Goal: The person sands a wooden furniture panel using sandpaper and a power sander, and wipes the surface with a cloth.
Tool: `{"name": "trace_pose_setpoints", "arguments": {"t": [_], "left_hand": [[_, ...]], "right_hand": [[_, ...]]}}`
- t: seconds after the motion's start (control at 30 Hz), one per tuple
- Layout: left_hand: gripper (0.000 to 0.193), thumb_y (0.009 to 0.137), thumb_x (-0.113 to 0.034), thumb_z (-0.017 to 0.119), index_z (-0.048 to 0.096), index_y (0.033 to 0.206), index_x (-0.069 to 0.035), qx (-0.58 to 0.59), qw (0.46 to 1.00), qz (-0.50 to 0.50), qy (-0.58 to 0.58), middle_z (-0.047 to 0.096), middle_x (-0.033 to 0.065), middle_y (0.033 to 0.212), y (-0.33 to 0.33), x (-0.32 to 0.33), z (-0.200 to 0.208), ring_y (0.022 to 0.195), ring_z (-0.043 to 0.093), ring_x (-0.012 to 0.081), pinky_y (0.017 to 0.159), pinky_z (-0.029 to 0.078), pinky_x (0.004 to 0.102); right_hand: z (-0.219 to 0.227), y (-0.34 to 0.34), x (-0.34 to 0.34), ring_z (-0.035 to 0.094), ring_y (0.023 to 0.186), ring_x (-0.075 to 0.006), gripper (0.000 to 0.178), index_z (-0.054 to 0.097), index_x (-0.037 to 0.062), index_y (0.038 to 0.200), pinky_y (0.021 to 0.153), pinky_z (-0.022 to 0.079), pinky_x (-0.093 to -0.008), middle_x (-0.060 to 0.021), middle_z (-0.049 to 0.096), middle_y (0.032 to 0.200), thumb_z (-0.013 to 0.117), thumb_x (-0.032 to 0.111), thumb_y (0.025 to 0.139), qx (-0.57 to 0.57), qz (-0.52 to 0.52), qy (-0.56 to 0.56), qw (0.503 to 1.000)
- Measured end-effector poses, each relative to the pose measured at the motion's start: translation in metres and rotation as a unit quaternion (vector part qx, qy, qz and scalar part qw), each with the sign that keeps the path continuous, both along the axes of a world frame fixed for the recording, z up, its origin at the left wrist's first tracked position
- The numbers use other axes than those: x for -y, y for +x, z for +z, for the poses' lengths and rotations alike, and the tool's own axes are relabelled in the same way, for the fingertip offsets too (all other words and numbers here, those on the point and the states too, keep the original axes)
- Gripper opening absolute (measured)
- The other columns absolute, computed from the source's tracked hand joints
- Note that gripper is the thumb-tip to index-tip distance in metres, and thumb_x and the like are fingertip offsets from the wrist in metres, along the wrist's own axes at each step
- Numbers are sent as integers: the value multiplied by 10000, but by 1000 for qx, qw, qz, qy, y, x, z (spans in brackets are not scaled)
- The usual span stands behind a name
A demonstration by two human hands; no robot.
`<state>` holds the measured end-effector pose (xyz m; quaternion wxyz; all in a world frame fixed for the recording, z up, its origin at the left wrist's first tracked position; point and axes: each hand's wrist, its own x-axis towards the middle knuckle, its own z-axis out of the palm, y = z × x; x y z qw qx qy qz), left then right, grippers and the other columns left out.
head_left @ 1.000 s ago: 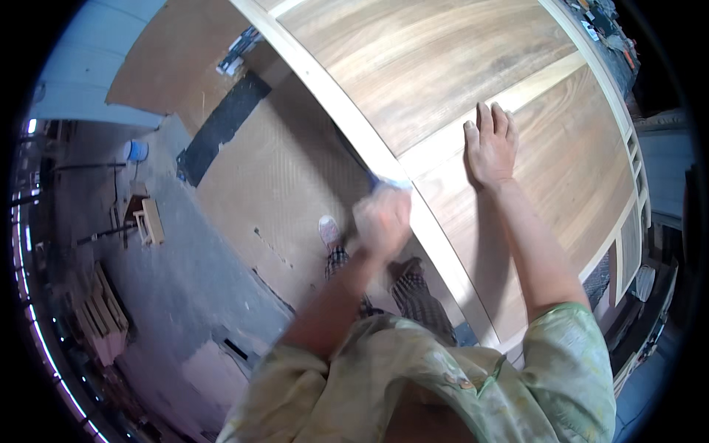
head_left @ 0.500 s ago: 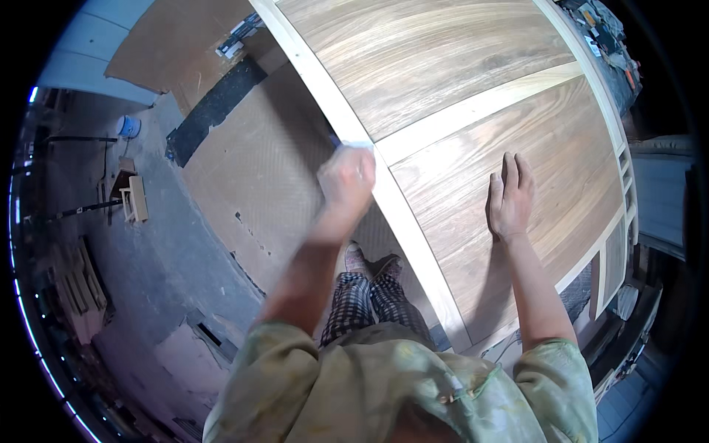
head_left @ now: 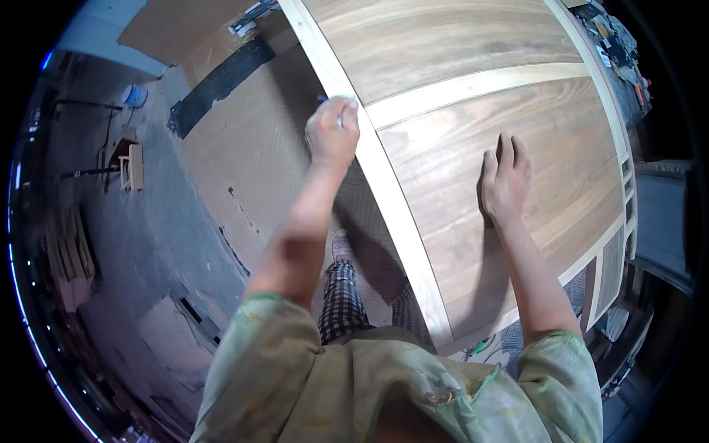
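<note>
Head view: bluish-white item [head_left: 352, 97] is gripped in left hand [head_left: 331, 134]; brown rectangular wooden panel [head_left: 436, 184] is seen beneath open right hand [head_left: 507, 183].

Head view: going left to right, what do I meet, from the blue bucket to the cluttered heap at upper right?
Blue bucket → dark floor strip → left hand → right hand → cluttered heap.
</note>
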<state>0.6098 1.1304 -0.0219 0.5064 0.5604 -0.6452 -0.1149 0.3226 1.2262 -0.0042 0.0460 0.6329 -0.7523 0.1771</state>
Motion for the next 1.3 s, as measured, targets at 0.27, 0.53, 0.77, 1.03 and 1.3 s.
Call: {"name": "trace_pose_setpoints", "arguments": {"t": [0.27, 0.53, 0.77, 1.03, 1.3], "left_hand": [[142, 799, -28, 697, 608, 695, -66, 37, 994, -80, 67, 567, 113, 660, -94, -287, 12, 596, 604, 276, 550, 496, 377], [111, 866, -96, 601, 685, 829, -33, 21, 996, 64, 57, 677, 179, 851, -53, -150, 2, 790, 659, 388, 690, 522, 462], [148, 826, -37, 670, 607, 695, -67, 131, 967, -184, 114, 509, 118, 615, -110, -370, 30, 572, 570, 279, 545, 476, 389], [30, 838, -54, 670, 668, 810, -45, 71, 985, -132, 82, 550, 128, 651, -106, -326, 19, 574, 570, 302, 524, 458, 404], [90, 822, -83, 678, 686, 888, -22, 131, 979, -89, 132, 638, 132, 764, -107, -335, 34, 668, 627, 309, 585, 494, 392]], "right_hand": [[-7, -8, -18, 354, 1347, -385, 511, 476, 36, 1377, 1120, 245, -504, -215, 432, 1424, 462, 366, 988, -4, 65, -7, 998], [17, -4, -96, 393, 1331, -363, 458, 521, 65, 1358, 1121, 263, -485, -193, 458, 1411, 511, 303, 967, 33, 192, 9, 981], [4, -21, -101, 425, 1294, -344, 439, 558, 95, 1330, 1098, 286, -477, -157, 485, 1385, 537, 313, 949, 34, 165, -13, 986], [-3, -24, -95, 379, 1357, -299, 470, 518, 115, 1375, 1118, 259, -450, -129, 461, 1431, 448, 375, 989, 16, 166, 4, 986], [-2, -11, -92, 368, 1368, -306, 478, 499, 90, 1381, 1143, 233, -457, -151, 452, 1427, 429, 366, 997, 11, 180, 3, 984]]}}
